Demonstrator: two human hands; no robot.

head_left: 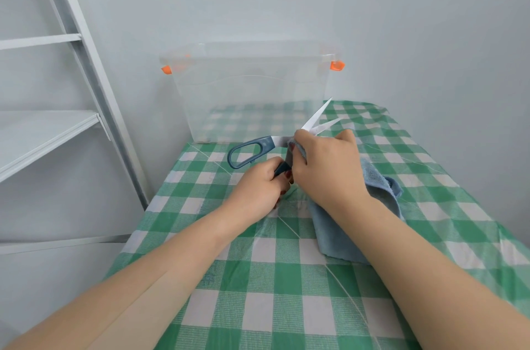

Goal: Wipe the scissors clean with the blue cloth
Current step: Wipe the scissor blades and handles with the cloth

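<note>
The scissors (255,149) have dark blue handles and steel blades, and they are spread open above the table. My left hand (262,185) grips the lower handle; the upper handle loop sticks out to the left. My right hand (327,166) presses a fold of the blue cloth (341,223) around the blades near the pivot. Both blade tips point up and to the right past my fingers. The rest of the cloth hangs under my right wrist onto the table.
A clear plastic box (252,91) with orange clips stands at the table's far end, close behind the blade tips. The table wears a green and white checked cover (258,278). A white metal shelf frame (71,91) stands to the left.
</note>
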